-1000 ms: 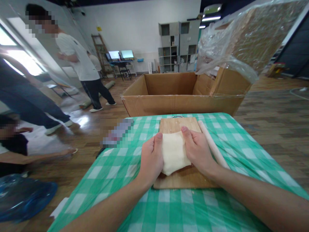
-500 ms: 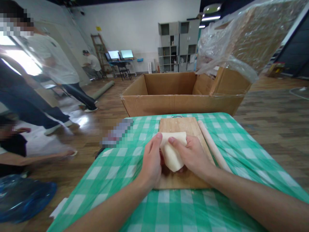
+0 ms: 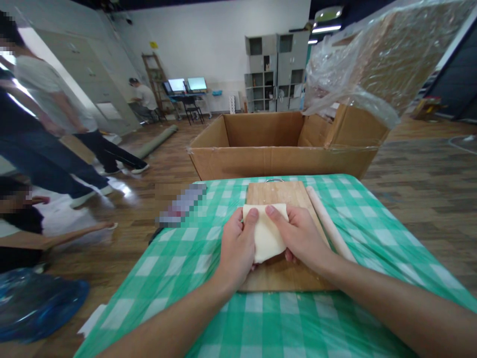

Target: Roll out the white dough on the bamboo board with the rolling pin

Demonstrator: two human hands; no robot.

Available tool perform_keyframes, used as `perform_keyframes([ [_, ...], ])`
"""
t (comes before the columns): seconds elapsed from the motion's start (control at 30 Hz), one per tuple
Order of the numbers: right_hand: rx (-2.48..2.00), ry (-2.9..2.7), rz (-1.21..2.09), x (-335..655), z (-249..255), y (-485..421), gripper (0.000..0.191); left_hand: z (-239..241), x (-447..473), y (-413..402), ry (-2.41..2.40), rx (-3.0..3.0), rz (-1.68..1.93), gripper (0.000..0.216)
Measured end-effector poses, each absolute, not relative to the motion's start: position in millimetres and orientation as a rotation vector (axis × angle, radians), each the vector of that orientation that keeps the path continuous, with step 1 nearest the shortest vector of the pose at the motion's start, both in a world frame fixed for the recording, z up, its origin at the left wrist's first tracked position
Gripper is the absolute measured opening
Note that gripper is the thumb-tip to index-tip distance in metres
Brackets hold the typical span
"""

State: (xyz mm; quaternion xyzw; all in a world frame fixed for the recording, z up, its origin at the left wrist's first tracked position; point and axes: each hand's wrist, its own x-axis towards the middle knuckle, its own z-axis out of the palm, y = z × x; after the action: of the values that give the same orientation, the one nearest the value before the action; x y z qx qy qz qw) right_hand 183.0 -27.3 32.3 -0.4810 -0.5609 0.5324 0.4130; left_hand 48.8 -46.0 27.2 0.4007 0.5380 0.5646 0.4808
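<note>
Gripping pale dough (image 3: pixel 269 239) above a wooden board (image 3: pixel 294 278) are left fingers (image 3: pixel 251 222) and right fingers (image 3: pixel 278 220).

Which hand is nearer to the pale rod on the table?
Right: the right hand is just left of the pale rod; the left hand is farther left, across the dough.

1. Two bare hands: one left hand (image 3: pixel 237 243), one right hand (image 3: pixel 303 233).
2. One piece of pale dough (image 3: pixel 269 236).
3. One wooden board (image 3: pixel 276 278).
4. One rolling pin (image 3: pixel 330 224).
5. One checked tablecloth (image 3: pixel 182 293).
6. Four other people (image 3: pixel 42 92), by my count.
7. Two lit monitors (image 3: pixel 197 83).
8. One open cardboard box (image 3: pixel 279 163).
</note>
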Motion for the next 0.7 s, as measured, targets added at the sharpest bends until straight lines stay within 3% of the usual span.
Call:
perform_keyframes([
  [0.6,-1.177,-1.538,1.308,189,30,-26,0.071,30,35,-32,1.203,0.985,1.449,0.043],
  [0.7,-1.192,-1.632,1.117,200,33,-13,0.075,40,31,-31,1.076,0.976,1.387,0.042],
])
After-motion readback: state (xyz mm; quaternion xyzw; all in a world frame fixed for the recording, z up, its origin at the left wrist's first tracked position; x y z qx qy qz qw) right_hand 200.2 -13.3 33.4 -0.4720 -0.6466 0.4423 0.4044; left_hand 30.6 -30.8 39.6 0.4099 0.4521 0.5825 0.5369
